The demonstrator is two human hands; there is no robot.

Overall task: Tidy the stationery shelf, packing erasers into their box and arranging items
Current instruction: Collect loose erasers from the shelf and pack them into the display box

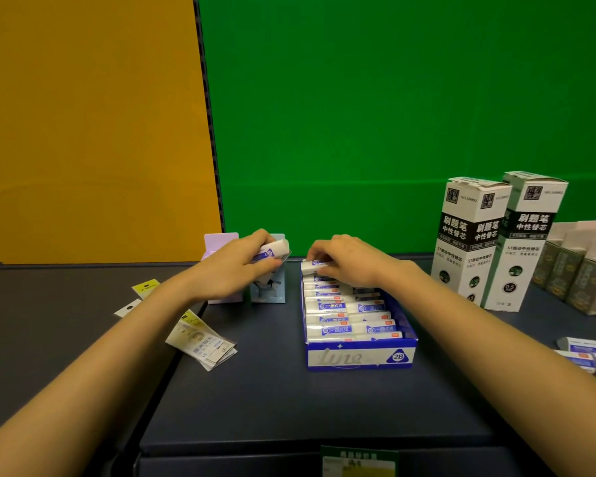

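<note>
Left hand point(238, 266) grips eraser point(273, 251); refill boxes point(472, 242) right of eraser box point(358, 359).

Loose erasers point(590, 360) half off right edge; blurry shelf label point(358, 462) partly off bottom.

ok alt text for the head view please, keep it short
A person's right hand holds an eraser at the back of a nearly full blue-and-white box on a dark shelf; the left hand holds a second eraser. Tall white refill boxes stand at right.
</note>
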